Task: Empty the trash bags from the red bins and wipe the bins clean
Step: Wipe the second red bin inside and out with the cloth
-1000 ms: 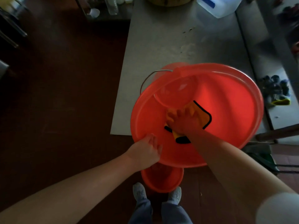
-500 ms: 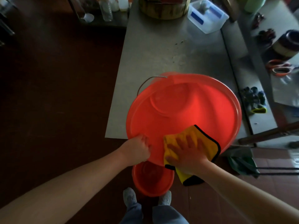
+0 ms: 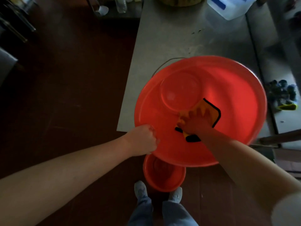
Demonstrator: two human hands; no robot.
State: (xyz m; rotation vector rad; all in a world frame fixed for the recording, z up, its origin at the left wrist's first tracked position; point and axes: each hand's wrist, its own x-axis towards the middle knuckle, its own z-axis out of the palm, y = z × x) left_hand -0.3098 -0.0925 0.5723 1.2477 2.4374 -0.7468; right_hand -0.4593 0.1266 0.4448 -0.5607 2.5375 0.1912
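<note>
At the left, the left hand is curled over the near rim of the big red bin, gripping it. The bin is tipped with its mouth toward the person at the near edge of the bench. No bag shows inside it, so the step in hand looks like the wipe. Below that rim a smaller red bin stands on the floor just ahead of the person's shoes. Inside the big bin, beside the round base, a yellow cloth with black edging lies against the wall. The right hand presses on it with fingers spread flat, not clutching it. To do this well, the left grip should probably stay firm so the tipped bin cannot roll or slide off the bench. The flat palm should likely carry the cloth in overlapping sweeps from the base ring out to the rim. The bin could then be turned to bring unwiped wall under the cloth. Further right, dark gloves lie on the bench, well apart from the work.
</note>
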